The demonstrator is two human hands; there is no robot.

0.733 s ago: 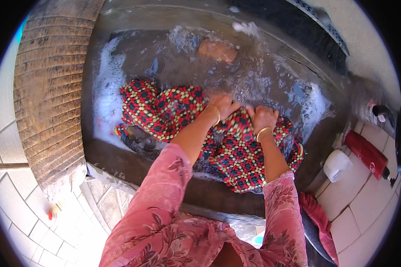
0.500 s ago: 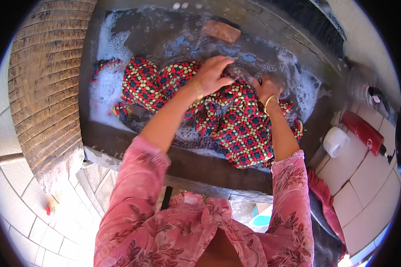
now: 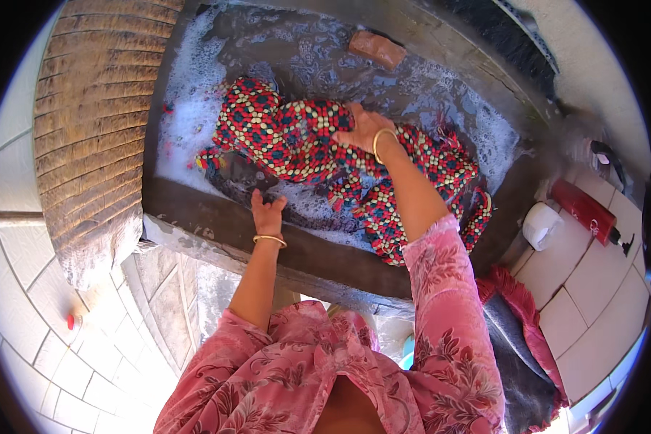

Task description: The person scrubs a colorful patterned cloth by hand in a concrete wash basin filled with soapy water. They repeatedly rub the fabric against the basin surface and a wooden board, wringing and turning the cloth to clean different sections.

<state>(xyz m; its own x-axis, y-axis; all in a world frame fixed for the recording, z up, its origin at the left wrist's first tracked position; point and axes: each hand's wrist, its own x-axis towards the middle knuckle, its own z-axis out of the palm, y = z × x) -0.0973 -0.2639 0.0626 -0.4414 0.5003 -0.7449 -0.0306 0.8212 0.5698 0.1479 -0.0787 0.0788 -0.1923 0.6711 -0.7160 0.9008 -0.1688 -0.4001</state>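
Observation:
A wet mat [image 3: 296,134] of knobbly red, cream and dark green weave, with tassels at its corners, lies bunched across shallow soapy water in a dark stone basin [image 3: 195,210]. Over the middle of its upper fold is my right hand [image 3: 369,132], thumb to the left and fingers curled round the cloth. My left hand [image 3: 268,215] is off the mat, low over the basin's near edge, its fingers spread and holding nothing. Some of the mat's underside is hidden by water and foam.
A reddish-brown brick [image 3: 377,49] lies in the water at the far side. Along the left stands a ridged wooden board [image 3: 105,108]. On the right tiles are a red pump bottle [image 3: 584,210] and a white roll-shaped object [image 3: 542,226]. Dark cloth with red fringe [image 3: 513,340] hangs nearby.
My left hand has come off the mat and drawn back toward me, to the left. My right hand has moved left along the mat to its middle.

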